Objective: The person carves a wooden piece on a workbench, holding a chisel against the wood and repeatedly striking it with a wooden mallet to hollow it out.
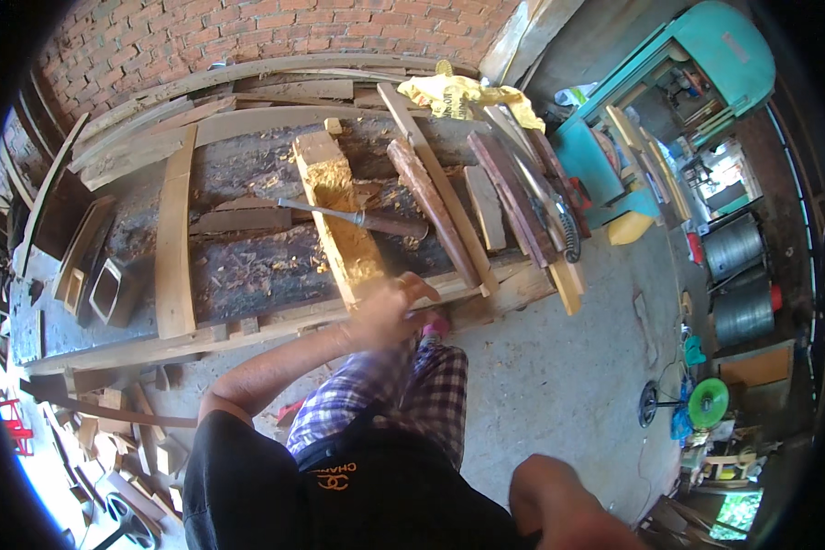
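My left hand (387, 310) is blurred over the near end of a light wooden beam (353, 261). Its visible fingers look spread, with nothing seen between them; whether it touches the beam I cannot tell. Across the beam lies a chisel (376, 221), its metal blade to the left and its dark wooden handle to the right. A rough hollow (332, 188) with wood chips shows in the beam's upper part. My bent right arm (555, 500) shows at the lower right; the hand itself is out of sight.
Chips litter the dark workbench (247, 266). Right of the beam lie a reddish-brown wood piece (431, 211), several long strips and a tool with a coiled cord (568, 240). A yellow bag (472, 96) sits behind. A turquoise machine (596, 165) stands far right; offcuts (147, 449) pile lower left.
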### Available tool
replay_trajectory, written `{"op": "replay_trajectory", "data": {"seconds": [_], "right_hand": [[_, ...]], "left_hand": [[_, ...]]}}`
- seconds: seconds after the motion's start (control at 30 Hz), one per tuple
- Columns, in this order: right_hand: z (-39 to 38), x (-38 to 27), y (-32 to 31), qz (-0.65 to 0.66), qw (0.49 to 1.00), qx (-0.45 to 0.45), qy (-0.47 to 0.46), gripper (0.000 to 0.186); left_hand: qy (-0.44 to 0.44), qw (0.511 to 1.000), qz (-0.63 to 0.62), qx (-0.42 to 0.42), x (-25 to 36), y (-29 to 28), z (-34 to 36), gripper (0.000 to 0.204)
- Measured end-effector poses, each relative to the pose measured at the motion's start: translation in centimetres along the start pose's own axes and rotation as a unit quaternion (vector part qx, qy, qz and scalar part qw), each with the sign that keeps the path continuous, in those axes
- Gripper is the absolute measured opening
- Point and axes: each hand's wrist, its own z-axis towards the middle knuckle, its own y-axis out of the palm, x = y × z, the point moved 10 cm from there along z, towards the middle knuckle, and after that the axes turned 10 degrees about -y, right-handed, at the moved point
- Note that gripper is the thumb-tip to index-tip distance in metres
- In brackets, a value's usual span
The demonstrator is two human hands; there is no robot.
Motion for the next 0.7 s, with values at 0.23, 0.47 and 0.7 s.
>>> {"op": "replay_trajectory", "data": {"seconds": [0.23,0.47,0.7], "right_hand": [[-24.8,-24.4,-10.2,-0.587,0.184,-0.091,0.783,0.029],[-36.8,-32.1,-10.0,-0.418,0.041,-0.381,0.824,0.046],[-41.2,-31.4,-11.1,-0.382,0.012,-0.449,0.808,0.045]], "left_hand": [[-0.085,0.955,0.227,0.169,-5.7,-4.1,6.1,0.051],[-0.163,0.945,0.26,0.116,-9.8,-2.3,8.9,0.055],[-0.145,0.948,0.266,0.098,-9.7,-2.7,8.8,0.044]]}}
